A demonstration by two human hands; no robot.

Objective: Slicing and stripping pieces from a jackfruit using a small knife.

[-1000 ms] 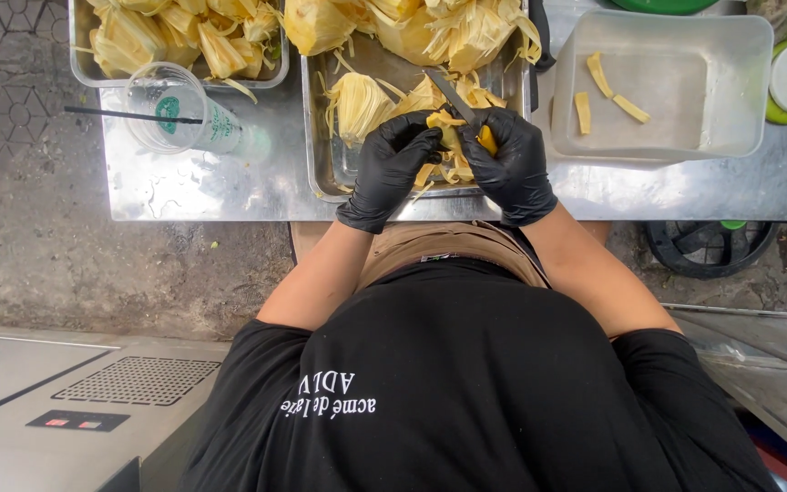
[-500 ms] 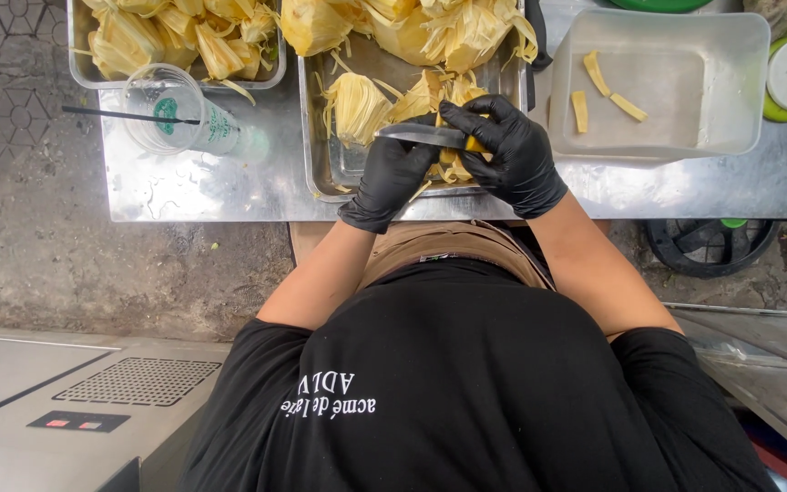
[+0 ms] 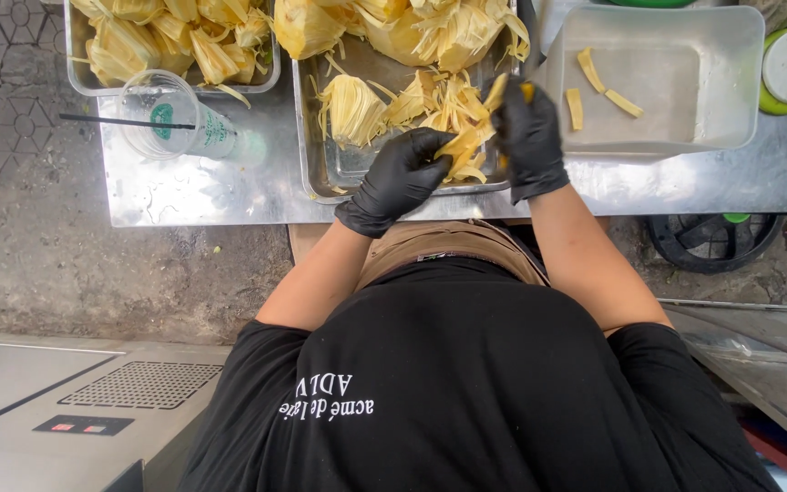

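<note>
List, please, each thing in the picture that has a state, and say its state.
left hand: gloved, gripping the yellow fruit piece
right hand: gloved, pinching the same piece from above
yellow fruit piece: held over the metal tray, partly pulled apart
metal tray: holds fibrous yellow scraps
plastic tub: open, with three yellow strips inside
plastic cup: tipped on its side, straw in it
</note>
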